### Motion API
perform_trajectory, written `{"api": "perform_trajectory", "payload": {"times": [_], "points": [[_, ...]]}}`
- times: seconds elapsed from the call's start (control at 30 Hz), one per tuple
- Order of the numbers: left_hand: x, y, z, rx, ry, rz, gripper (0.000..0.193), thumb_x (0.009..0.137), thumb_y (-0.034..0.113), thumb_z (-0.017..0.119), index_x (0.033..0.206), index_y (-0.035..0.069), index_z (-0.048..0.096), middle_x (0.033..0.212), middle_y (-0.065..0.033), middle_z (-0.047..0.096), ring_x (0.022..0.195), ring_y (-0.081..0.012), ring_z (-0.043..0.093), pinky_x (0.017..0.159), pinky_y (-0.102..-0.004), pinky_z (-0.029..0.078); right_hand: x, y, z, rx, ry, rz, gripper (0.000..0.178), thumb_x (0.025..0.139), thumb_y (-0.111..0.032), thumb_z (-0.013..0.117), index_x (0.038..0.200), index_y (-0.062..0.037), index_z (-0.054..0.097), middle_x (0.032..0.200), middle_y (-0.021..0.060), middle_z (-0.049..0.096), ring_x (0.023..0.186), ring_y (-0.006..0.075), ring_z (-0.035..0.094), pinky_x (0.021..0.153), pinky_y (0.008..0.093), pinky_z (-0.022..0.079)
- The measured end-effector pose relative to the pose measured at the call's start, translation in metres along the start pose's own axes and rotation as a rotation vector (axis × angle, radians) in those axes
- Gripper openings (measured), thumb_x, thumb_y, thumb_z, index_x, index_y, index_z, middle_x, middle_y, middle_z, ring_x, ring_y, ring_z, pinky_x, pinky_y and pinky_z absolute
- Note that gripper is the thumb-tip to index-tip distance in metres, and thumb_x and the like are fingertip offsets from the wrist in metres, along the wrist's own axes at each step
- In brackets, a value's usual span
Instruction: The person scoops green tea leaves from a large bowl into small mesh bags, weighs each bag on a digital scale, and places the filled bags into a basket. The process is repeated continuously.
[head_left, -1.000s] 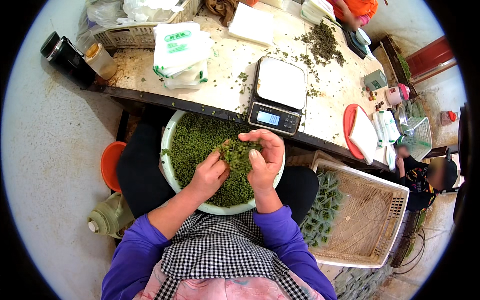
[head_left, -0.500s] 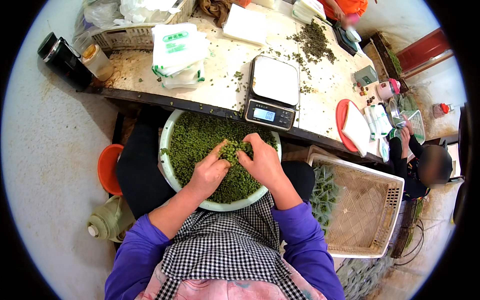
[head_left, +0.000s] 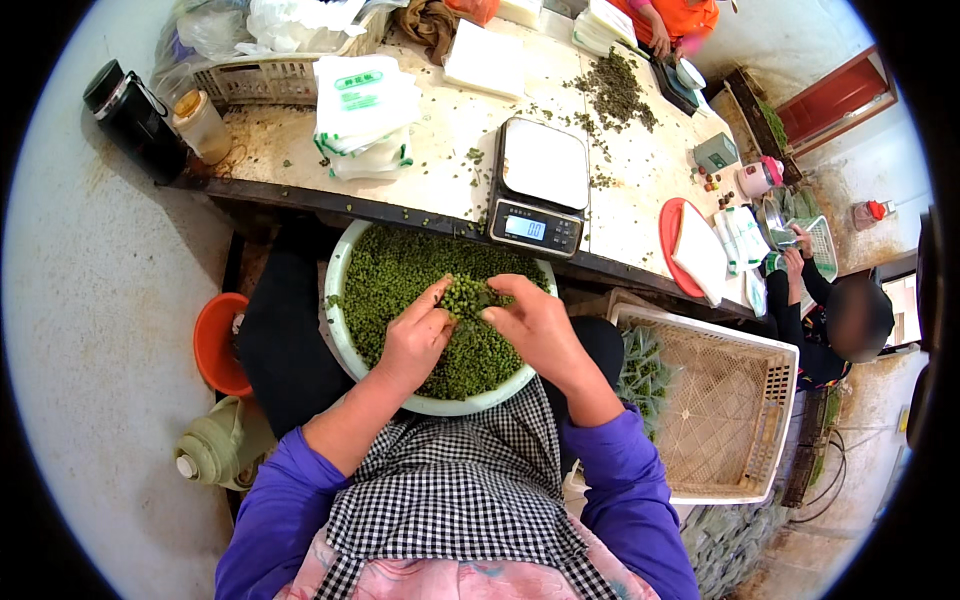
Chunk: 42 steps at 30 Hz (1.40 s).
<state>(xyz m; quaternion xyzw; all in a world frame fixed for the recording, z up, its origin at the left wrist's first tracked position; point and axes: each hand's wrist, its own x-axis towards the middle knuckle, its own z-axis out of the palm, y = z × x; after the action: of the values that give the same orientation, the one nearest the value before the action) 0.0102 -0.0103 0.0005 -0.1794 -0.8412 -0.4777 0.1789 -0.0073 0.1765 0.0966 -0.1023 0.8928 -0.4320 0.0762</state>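
Note:
A pale round basin (head_left: 340,275) full of small green peppercorns (head_left: 395,265) rests on my lap, under the table edge. Above the heap I hold a bunch of green peppercorns (head_left: 463,298) between both hands. My left hand (head_left: 412,338) pinches the bunch's left side with thumb and fingers. From the other side, my right hand (head_left: 538,325) has its thumb and forefinger closed on it near a dark leafy bit. My other right fingers are partly hidden behind the hand.
A digital scale (head_left: 545,165) stands at the table's front edge, beside stacked plastic bags (head_left: 365,110). Loose dark bits (head_left: 615,90) lie farther back. On my right is a plastic crate (head_left: 715,420) holding filled bags (head_left: 643,372); on my left, an orange-red bucket (head_left: 215,340). Co-workers (head_left: 840,320) sit at the table.
My right hand has shifted slightly right and its fingers have changed position on the bunch. The left hand still pinches it. The whole view has tilted a little.

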Motion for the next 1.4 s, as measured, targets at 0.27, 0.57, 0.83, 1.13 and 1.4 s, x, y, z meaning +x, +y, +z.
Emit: {"api": "perform_trajectory", "payload": {"times": [0.27, 0.57, 0.83, 1.13, 1.4], "points": [[-0.003, 0.007, 0.000, -0.069, -0.026, 0.166, 0.014, 0.073, -0.005, 0.073, 0.081, -0.002, 0.062, 0.125, -0.0226, 0.064, 0.110, -0.0344, 0.067, 0.087, -0.0375, 0.060, 0.005, 0.054, 0.018, 0.064, -0.013, 0.100, 0.044, 0.083, -0.025, 0.081, 0.112, -0.0022, 0.057, 0.091, 0.0129, 0.066, 0.068, 0.0225, 0.062, 0.066, 0.0358, 0.050], [-0.008, 0.005, 0.003, -0.026, 0.000, 0.231, 0.016, 0.069, -0.011, 0.071, 0.080, -0.002, 0.064, 0.120, -0.0229, 0.066, 0.108, -0.0328, 0.068, 0.086, -0.0365, 0.061, 0.008, 0.018, 0.042, -0.560, 0.067, 0.067, 0.031, 0.076, -0.010, 0.073, 0.098, -0.0018, 0.053, 0.091, 0.0159, 0.066, 0.078, 0.0345, 0.069, 0.067, 0.0440, 0.054], [-0.013, -0.001, -0.005, -0.050, -0.009, 0.195, 0.014, 0.073, -0.010, 0.070, 0.079, -0.001, 0.062, 0.122, -0.0201, 0.066, 0.109, -0.0308, 0.068, 0.085, -0.0346, 0.062, 0.006, 0.027, 0.021, -0.092, 0.042, 0.139, 0.044, 0.081, -0.025, 0.078, 0.115, -0.0046, 0.059, 0.094, 0.0142, 0.069, 0.080, 0.0289, 0.069, 0.073, 0.0395, 0.055], [-0.007, -0.003, -0.011, -0.130, 0.124, -0.007, 0.032, 0.085, 0.004, 0.073, 0.116, 0.002, 0.066, 0.132, -0.0143, 0.061, 0.118, -0.0296, 0.062, 0.097, -0.0371, 0.055, 0.025, 0.068, 0.034, -0.099, 0.065, 0.122, 0.019, 0.076, -0.001, 0.072, 0.092, -0.0043, 0.062, 0.080, 0.0147, 0.067, 0.072, 0.0287, 0.066, 0.067, 0.0388, 0.052], [-0.011, -0.038, 0.006, -1.493, -0.003, -0.953, 0.041, 0.093, 0.020, 0.070, 0.128, 0.008, 0.051, 0.122, -0.0070, 0.061, 0.106, -0.0242, 0.065, 0.089, -0.0407, 0.060, 0.024, 0.025, 0.006, 0.408, -0.031, 0.037, 0.030, 0.087, 0.004, 0.060, 0.116, -0.0003, 0.063, 0.105, 0.0039, 0.066, 0.098, 0.0105, 0.061, 0.084, 0.0266, 0.051]]}}
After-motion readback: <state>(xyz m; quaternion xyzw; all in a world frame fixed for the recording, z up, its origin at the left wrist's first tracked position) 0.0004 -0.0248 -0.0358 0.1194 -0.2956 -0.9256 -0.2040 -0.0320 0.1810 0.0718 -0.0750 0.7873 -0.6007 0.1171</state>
